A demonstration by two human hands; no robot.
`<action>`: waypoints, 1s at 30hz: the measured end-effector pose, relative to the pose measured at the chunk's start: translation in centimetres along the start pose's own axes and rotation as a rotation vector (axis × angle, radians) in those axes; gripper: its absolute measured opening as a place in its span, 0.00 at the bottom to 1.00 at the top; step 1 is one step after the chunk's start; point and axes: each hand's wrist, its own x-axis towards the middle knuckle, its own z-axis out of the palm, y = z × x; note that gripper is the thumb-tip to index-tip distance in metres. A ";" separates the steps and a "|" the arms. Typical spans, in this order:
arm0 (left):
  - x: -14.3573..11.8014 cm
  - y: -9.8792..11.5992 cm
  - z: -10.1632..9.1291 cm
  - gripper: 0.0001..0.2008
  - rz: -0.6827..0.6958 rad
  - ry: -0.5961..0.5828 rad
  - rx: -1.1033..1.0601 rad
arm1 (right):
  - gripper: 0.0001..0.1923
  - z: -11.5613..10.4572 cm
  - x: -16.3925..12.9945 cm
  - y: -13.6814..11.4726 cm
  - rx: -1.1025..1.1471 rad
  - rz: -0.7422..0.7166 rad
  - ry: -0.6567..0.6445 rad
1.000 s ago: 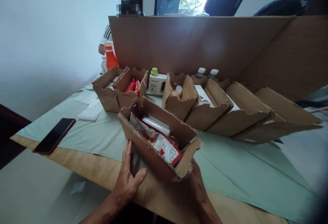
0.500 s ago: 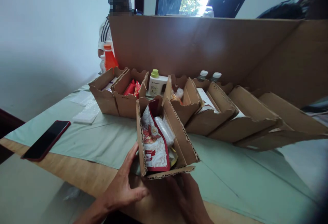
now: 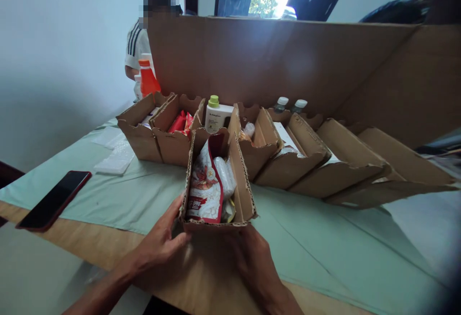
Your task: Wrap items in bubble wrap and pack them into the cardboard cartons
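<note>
- The left hand (image 3: 163, 238) has its fingers along the left wall of the cardboard bin (image 3: 242, 187), the thumb spread away from them near the front corner; it looks more like steadying than pinching.
- The right hand (image 3: 257, 257) is under the bin's front edge, right of centre, knuckles up and fingers hidden in shadow; whether they curl under the bottom or only press against the front, I cannot tell.
- If the hidden support is slight, the front could dip, since no thumb shows hooked over the rim.
- The bin stands end-on to the person, at the table's near side; a dip could slide the red-edged printed pouch (image 3: 206, 185) and the clear-wrapped roll (image 3: 225, 178) toward the low front wall, both leaning loosely inside.
- The frayed, corrugated rim might bend under a hard squeeze.
- Its far end is close to the bin with red packets (image 3: 173, 148) and the bin on the right (image 3: 258, 154); pushed forward at an angle, it could catch their walls or knock the green-capped white bottle (image 3: 218, 117) behind.
- Both forearms enter from the bottom, the left slanting up from the left, the right from the right.
- The green cloth (image 3: 154, 195) underneath could ruck up if the bin drags.
</note>
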 end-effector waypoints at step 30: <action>12.2 -5.8 2.5 0.32 -0.090 0.039 0.173 | 0.10 2.7 2.7 2.6 -0.176 -0.188 0.000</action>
